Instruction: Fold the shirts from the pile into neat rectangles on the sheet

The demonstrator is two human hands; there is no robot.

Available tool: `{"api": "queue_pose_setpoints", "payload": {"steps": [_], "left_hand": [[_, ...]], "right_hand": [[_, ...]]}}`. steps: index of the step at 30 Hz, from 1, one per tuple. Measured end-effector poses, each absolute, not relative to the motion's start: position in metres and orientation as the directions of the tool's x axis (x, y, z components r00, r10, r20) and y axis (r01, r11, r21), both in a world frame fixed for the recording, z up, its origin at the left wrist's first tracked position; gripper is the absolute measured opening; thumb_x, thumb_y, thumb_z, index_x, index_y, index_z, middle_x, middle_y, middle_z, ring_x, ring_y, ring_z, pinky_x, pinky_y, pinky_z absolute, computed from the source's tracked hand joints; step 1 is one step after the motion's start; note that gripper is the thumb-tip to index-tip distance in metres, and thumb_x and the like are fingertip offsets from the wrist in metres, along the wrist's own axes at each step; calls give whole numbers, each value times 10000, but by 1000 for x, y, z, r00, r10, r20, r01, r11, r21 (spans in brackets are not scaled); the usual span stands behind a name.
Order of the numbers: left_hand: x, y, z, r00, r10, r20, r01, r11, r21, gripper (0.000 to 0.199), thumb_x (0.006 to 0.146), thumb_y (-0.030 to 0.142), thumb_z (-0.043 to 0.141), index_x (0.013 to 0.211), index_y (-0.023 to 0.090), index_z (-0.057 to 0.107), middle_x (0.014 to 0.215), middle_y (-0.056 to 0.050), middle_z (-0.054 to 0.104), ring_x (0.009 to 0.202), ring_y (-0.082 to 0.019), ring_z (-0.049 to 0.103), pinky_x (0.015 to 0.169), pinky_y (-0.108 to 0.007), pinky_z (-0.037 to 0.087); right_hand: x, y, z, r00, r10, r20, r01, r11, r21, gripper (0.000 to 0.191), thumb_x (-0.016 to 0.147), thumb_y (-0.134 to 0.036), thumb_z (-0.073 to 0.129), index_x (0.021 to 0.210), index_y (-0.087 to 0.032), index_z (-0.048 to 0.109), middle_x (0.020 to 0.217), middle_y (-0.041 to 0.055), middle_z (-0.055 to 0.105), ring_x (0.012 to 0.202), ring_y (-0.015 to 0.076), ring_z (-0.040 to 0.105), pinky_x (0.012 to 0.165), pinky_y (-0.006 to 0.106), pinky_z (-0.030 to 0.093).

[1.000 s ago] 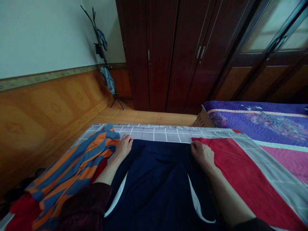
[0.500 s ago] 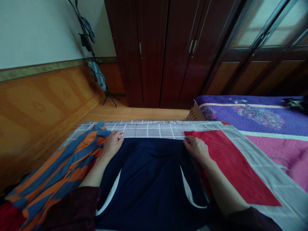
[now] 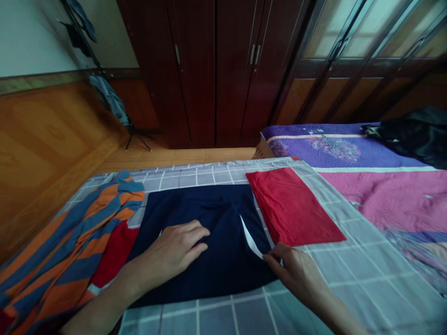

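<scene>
A pair of navy shorts [image 3: 216, 274] lies spread flat on a grey checked sheet [image 3: 209, 321], its waist edge away from me. A white strip [image 3: 250, 238] shows along the pocket on its right side. My left hand [image 3: 183, 244] rests over the left-middle part of the cloth, fingers loosely stretched and thumb apart, hiding most of the left pocket. At the right edge, by the lower end of the white strip, my right hand [image 3: 289, 263] pinches the fabric between thumb and fingers.
Folded red cloth [image 3: 296, 209] lies right of the shorts. To the left are a striped orange-and-blue garment [image 3: 87, 223] and another red piece [image 3: 117, 253]. Beyond stand a dark wardrobe [image 3: 195, 93], a clothes stand [image 3: 115, 102] and a purple-and-pink bed [image 3: 349, 158] holding dark clothing [image 3: 415, 130].
Both hands have left the waist corners and come nearer me: the left over the middle, the right down the right edge. The view has shifted right, and the shorts' near edge now shows.
</scene>
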State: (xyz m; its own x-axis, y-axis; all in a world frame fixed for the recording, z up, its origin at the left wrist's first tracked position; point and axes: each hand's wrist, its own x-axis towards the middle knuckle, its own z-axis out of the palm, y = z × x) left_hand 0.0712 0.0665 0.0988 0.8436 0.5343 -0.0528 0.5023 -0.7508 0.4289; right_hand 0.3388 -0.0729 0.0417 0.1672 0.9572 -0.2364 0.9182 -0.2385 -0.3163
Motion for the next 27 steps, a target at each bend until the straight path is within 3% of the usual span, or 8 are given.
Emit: {"api": "queue_pose_setpoints", "payload": {"steps": [6, 11, 16, 22, 27], "left_hand": [[163, 97, 90, 890, 455, 27, 424, -847, 321, 192, 910, 213, 478, 1053, 208, 606, 1062, -36, 606, 965, -193, 612, 810, -292, 476], [195, 109, 49, 886, 462, -44, 458, -852, 254, 203, 877, 240, 538, 1069, 220, 598, 1065, -46, 589, 916, -211, 628, 727, -297, 492], [191, 110, 27, 869, 494, 5, 467, -824, 321, 124, 884, 290, 546, 970, 224, 604, 1017, -35, 578, 872, -191, 622, 724, -282, 482], [191, 105, 16, 846, 514, 141, 441, -823, 359, 98, 892, 266, 546, 948, 206, 601, 996, -38, 572, 904, -187, 598, 765, -296, 486], [193, 101, 20, 820, 523, 231, 362, -788, 498, 142, 872, 258, 573, 1001, 210, 606, 1046, -27, 589, 921, -159, 591, 813, -275, 480]], "right_hand": [[337, -88, 39, 233, 938, -256, 872, -318, -371, 351, 897, -362, 389, 689, -192, 615, 705, 36, 642, 678, 180, 617, 598, 288, 318], [336, -109, 34, 259, 924, -280, 854, -354, -380, 363, 897, -369, 384, 663, -185, 591, 756, 44, 625, 666, 165, 604, 594, 281, 329], [338, -116, 28, 303, 924, -233, 821, -378, -429, 367, 895, -392, 385, 655, -193, 579, 714, 27, 623, 633, 156, 595, 578, 270, 339], [338, -111, 32, 293, 904, -310, 860, -391, -328, 321, 871, -345, 394, 647, -194, 569, 670, 36, 634, 614, 174, 596, 554, 279, 302], [342, -112, 36, 272, 897, -349, 846, -396, -358, 369, 885, -417, 367, 644, -205, 548, 663, 28, 627, 623, 172, 591, 560, 272, 313]]}}
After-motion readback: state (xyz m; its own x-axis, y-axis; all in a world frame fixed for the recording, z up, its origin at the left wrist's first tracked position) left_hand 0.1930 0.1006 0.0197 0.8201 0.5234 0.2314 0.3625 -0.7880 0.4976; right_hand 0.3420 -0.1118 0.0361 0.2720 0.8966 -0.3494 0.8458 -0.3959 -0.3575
